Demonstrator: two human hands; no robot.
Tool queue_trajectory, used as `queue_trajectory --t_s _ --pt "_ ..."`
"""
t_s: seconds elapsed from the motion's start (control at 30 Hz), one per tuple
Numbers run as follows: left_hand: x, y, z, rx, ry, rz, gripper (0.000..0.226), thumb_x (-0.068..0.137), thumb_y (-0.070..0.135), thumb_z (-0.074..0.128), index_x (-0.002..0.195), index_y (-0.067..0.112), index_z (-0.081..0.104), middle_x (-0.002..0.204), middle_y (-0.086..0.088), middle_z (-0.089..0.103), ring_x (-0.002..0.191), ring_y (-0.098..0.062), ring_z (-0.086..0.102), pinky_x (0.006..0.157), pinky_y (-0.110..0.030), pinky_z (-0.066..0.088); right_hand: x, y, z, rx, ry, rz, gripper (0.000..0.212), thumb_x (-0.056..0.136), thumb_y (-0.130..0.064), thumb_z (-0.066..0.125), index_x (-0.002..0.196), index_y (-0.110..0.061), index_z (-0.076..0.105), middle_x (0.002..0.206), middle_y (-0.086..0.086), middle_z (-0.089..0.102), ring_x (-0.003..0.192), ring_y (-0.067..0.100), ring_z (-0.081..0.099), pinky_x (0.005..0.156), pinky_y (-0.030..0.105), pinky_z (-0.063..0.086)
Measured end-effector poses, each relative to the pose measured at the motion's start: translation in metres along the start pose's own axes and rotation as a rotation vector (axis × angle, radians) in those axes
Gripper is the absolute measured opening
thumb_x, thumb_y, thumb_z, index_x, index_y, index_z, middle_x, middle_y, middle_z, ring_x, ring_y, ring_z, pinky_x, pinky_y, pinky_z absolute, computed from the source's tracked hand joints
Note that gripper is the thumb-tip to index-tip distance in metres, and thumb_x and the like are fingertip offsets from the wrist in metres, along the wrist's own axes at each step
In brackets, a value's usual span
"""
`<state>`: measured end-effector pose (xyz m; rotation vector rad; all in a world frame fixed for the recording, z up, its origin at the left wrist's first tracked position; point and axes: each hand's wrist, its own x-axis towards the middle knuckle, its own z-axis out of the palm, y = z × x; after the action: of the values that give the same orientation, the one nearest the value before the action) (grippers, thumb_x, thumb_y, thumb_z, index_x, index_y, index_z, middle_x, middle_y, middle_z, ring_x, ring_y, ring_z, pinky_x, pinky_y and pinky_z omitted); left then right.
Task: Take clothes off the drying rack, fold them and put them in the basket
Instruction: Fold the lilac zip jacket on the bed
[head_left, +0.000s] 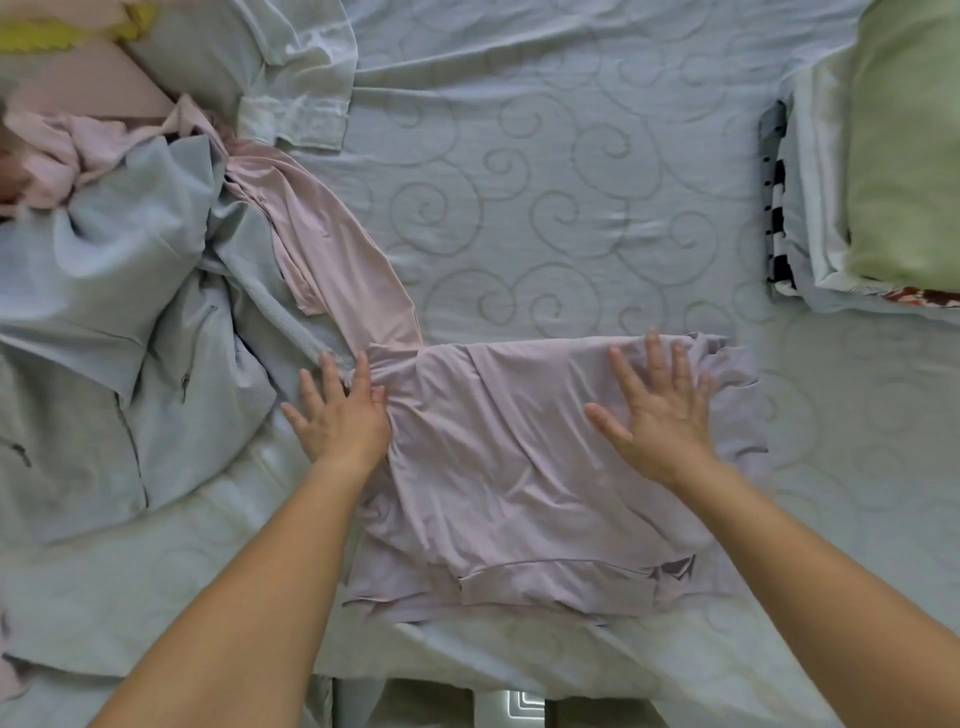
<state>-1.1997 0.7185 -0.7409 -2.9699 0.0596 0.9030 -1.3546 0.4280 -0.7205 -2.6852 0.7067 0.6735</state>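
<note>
A pale pink long-sleeved top (519, 478) lies spread on the bed in front of me, its body partly folded over. One long sleeve (343, 260) trails up and to the left from the shoulder. My left hand (337, 410) rests with fingers spread at the top's left shoulder, where the fabric is bunched, thumb on the cloth. My right hand (660, 410) presses flat, fingers straight, on the upper right part of the top. No drying rack or basket is in view.
A heap of light grey-blue garments (130, 312) with zip pockets lies at the left, with pink cloth (62, 150) behind it. A white shirt (291, 78) lies at the upper left. Folded clothes with a green item (904, 156) on top are stacked at the right. The bedsheet (571, 182) has swirl patterns.
</note>
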Motion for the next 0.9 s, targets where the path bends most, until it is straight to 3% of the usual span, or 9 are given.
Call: queue_trajectory --t_s 0.13,0.2,0.37,0.47,0.57,0.63,0.73,0.8,0.9 --pt "-0.021 -0.009 0.008 -0.318 0.285 0.089 0.058 0.099 0.033 0.041 0.151 0.016 0.021 0.159 -0.015 0.012 0.145 -0.033 0.013 0.116 -0.048 0.013 0.007 -0.045 0.005 0.044 -0.012 -0.114 0.084 0.073 -0.078 0.003 0.149 -0.044 -0.008 0.157 -0.003 -0.027 0.144 0.023 -0.025 0.114 0.052 -0.016" --pt "-0.049 -0.015 0.018 -0.569 0.349 0.016 0.066 0.095 0.031 0.052 0.149 0.004 0.025 0.153 -0.020 0.024 0.141 -0.034 0.023 0.114 -0.043 0.019 0.005 -0.064 0.011 0.051 -0.003 -0.166 0.082 0.075 -0.076 0.002 0.148 -0.041 -0.013 0.153 -0.007 -0.030 0.143 0.019 -0.028 0.114 0.050 -0.017" --pt "-0.110 -0.030 0.055 -0.792 0.121 -0.220 0.090 0.082 0.053 0.064 0.149 0.012 0.020 0.144 -0.014 0.044 0.129 -0.030 0.045 0.104 -0.046 0.041 -0.017 -0.086 0.041 -0.041 -0.123 -0.195 0.079 0.076 -0.070 -0.007 0.146 -0.037 -0.023 0.157 -0.003 -0.026 0.141 0.015 -0.029 0.111 0.047 -0.023" --pt "-0.115 -0.022 0.056 -0.859 0.074 -0.263 0.081 0.081 0.044 0.070 0.142 0.010 0.031 0.136 -0.011 0.052 0.119 -0.029 0.054 0.095 -0.037 0.046 -0.038 -0.082 0.052 -0.003 -0.172 -0.204 0.076 0.074 -0.069 -0.010 0.140 -0.037 -0.030 0.157 -0.004 -0.026 0.138 0.011 -0.032 0.108 0.042 -0.027" --pt "-0.113 -0.007 0.047 -0.958 0.089 -0.304 0.072 0.081 0.035 0.073 0.135 0.007 0.035 0.124 -0.006 0.056 0.108 -0.026 0.058 0.082 -0.031 0.046 -0.060 -0.073 0.055 0.092 -0.186 -0.222 0.073 0.076 -0.069 -0.006 0.138 -0.039 -0.032 0.156 -0.008 -0.025 0.138 0.009 -0.032 0.114 0.034 -0.019" --pt "-0.111 0.003 0.041 -0.971 0.131 -0.372 0.062 0.082 0.029 0.073 0.127 0.006 0.036 0.116 -0.012 0.058 0.100 -0.031 0.061 0.077 -0.034 0.047 -0.069 -0.069 0.057 0.176 -0.193 -0.221 0.072 0.078 -0.070 -0.001 0.139 -0.042 -0.029 0.155 -0.011 -0.025 0.140 0.007 -0.030 0.116 0.030 -0.014" --pt "-0.113 0.019 0.031 -1.052 0.187 -0.403 0.060 0.084 0.016 0.071 0.131 0.003 0.035 0.127 -0.018 0.053 0.113 -0.033 0.056 0.084 -0.026 0.042 -0.075 -0.069 0.056 0.322 -0.184 -0.195 0.071 0.088 -0.067 0.019 0.144 -0.042 -0.018 0.157 -0.013 -0.015 0.143 0.006 -0.021 0.120 0.031 -0.004" --pt "-0.119 0.034 0.021 -1.085 0.222 -0.299 0.068 0.087 0.006 0.064 0.144 0.006 0.027 0.143 -0.010 0.042 0.127 -0.019 0.044 0.088 -0.009 0.032 -0.073 -0.071 0.050 0.356 -0.229 -0.178 0.069 0.097 -0.057 0.031 0.149 -0.038 -0.010 0.159 -0.012 -0.009 0.146 0.009 -0.014 0.121 0.035 0.001" --pt "-0.136 0.062 0.006 -1.080 0.277 0.025 0.072 0.091 -0.001 0.054 0.150 0.017 0.017 0.146 0.013 0.027 0.124 0.022 0.025 0.090 0.007 0.023 -0.065 -0.073 0.028 0.620 -0.270 -0.104 0.067 0.099 -0.048 0.038 0.154 -0.028 0.005 0.161 -0.008 0.008 0.148 0.011 0.003 0.120 0.031 0.009"
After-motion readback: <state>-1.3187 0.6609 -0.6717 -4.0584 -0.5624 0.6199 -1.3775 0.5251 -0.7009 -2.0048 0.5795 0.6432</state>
